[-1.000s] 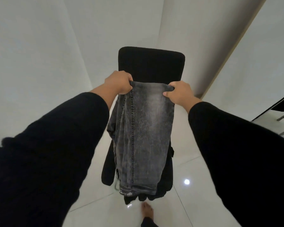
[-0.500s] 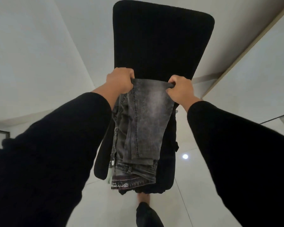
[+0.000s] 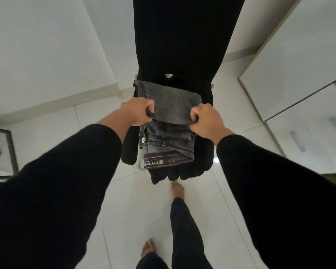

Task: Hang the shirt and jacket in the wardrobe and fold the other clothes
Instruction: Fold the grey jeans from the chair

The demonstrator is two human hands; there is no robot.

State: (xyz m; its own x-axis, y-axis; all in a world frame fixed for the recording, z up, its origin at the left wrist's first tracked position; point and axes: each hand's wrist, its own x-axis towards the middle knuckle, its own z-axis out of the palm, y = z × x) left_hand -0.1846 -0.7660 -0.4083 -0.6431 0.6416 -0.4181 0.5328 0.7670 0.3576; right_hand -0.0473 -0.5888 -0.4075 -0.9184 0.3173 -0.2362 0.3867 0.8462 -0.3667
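Observation:
A pair of grey washed jeans (image 3: 171, 105) lies folded on the seat of a black chair (image 3: 182, 35), with the waistband and its white button toward me. My left hand (image 3: 136, 111) grips the left end of the top fold. On the right end of that same fold my right hand (image 3: 206, 121) is closed. Dark clothing (image 3: 194, 171) lies under the jeans and hangs over the seat's front edge.
White cabinet doors with handles (image 3: 299, 105) stand to the right. A white wall with a skirting board (image 3: 47, 55) runs on the left, a metal-framed unit (image 3: 0, 152) at the far left. My bare feet (image 3: 177, 191) stand on glossy white floor tiles before the chair.
The jeans hung full length from both hands in front of the chair; since then they came down onto the seat and folded over themselves. My view tilted downward.

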